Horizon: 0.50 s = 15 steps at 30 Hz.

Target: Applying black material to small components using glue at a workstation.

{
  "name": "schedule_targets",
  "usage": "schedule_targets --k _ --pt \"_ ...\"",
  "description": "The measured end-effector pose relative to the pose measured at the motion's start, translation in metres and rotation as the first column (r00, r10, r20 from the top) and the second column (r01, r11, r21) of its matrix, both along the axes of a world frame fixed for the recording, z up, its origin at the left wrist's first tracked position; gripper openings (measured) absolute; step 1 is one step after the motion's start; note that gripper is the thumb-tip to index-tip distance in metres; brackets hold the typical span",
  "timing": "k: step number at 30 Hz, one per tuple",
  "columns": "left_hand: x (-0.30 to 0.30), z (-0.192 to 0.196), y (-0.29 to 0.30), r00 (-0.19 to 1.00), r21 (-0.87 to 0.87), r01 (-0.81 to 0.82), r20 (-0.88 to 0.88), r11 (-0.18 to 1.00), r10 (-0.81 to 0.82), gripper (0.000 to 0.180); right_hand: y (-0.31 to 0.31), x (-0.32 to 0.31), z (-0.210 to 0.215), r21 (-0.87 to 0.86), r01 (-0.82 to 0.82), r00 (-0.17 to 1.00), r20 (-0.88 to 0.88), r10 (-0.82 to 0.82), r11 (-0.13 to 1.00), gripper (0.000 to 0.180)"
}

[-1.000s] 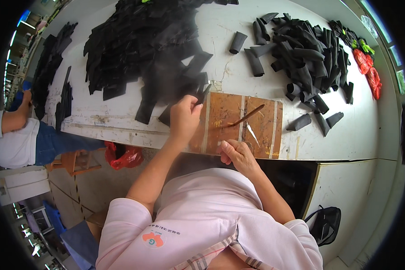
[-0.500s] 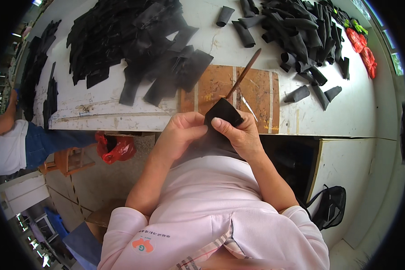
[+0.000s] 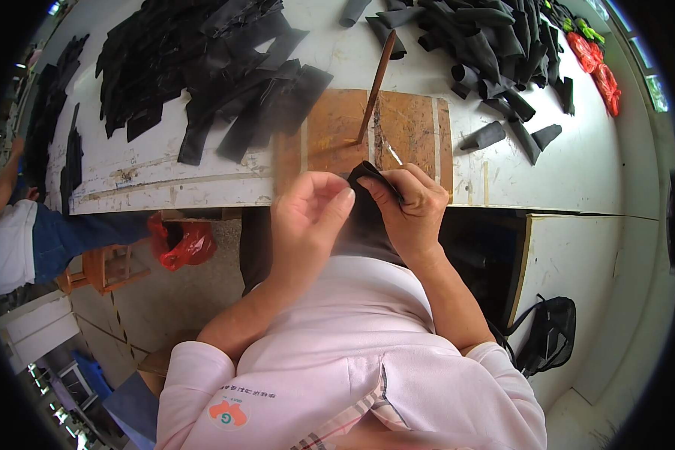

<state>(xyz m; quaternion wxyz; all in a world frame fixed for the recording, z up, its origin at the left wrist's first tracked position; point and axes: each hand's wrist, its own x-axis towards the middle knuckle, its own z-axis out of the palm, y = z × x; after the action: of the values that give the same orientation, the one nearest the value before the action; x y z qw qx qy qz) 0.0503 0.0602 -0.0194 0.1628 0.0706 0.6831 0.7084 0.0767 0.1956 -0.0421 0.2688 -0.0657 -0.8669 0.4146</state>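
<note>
In front of my chest, at the table's near edge, a small black fabric piece [image 3: 367,172] is folded over with a hollow top. My right hand [image 3: 416,202] is closed round its right side, thumb pressed on the near face. At the piece's left edge, the thumb and fingertips of my left hand [image 3: 311,217] come together in a pinch; what lies between them is partly hidden. Just beyond stands a brown pointed stick [image 3: 376,90], tilted up from a worn brown board [image 3: 326,127]. A thin pale tool [image 3: 392,153] lies on the board by my right fingers.
Flat black fabric pieces [image 3: 180,67] are heaped on the white table [image 3: 225,185] at left. Rolled black tubes [image 3: 495,45] pile up at right, near red plastic bags [image 3: 596,71]. A red bag [image 3: 184,241] hangs below the edge. Another person [image 3: 11,244] stands at far left.
The fabric piece has come down, nearer to me, and away from the stick's base. My right hand has turned round it, and my left hand has shifted its fingers at its edge.
</note>
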Motion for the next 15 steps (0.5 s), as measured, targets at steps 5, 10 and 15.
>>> schedule_targets --k 5,10,15 --pt "0.0 0.012 0.009 0.981 0.092 0.088 0.166 0.992 -0.103 0.018 0.005 0.002 -0.003 0.133 -0.007 0.998 -0.06 0.015 0.991 0.016" --pt "-0.001 0.011 0.012 0.972 0.081 0.072 0.219 0.994 -0.088 0.019 0.008 -0.001 -0.003 0.23 -0.067 0.99 -0.105 0.093 0.971 0.018" --pt "-0.007 0.009 0.011 0.959 0.01 0.04 0.281 0.999 -0.041 0.018 0.011 -0.004 -0.006 0.35 -0.09 0.982 -0.123 0.141 0.932 0.019"
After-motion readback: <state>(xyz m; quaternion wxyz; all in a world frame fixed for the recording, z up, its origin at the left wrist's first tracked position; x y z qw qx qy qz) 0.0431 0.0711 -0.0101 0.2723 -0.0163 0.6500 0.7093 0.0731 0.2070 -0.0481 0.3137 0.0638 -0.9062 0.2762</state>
